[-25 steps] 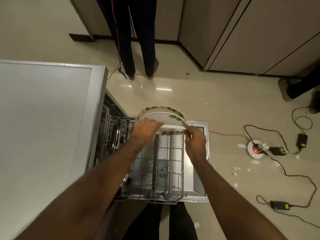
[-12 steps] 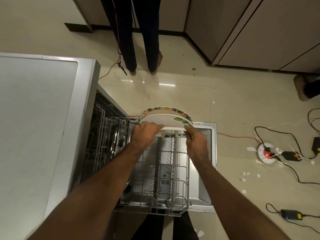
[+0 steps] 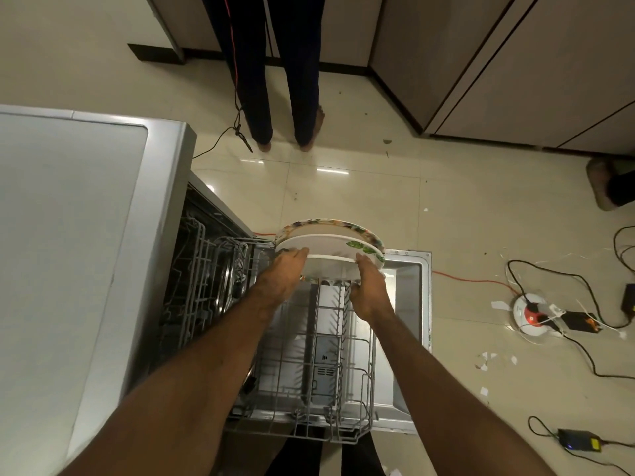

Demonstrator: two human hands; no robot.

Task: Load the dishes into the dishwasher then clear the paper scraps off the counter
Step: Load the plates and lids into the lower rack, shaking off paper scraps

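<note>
Beige tiles [image 3: 378, 187] floor the kitchen; left hand [image 3: 278, 280] and right hand [image 3: 369, 293] grip upright plates [image 3: 330, 242].

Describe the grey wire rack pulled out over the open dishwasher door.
The grey wire rack looks like coated metal: a grid of rods with rows of upright tines down its middle. It is pulled out over the lowered steel door. Its near part holds nothing. At its far end the left hand and right hand grip round leaf-patterned plates standing on edge.
</note>
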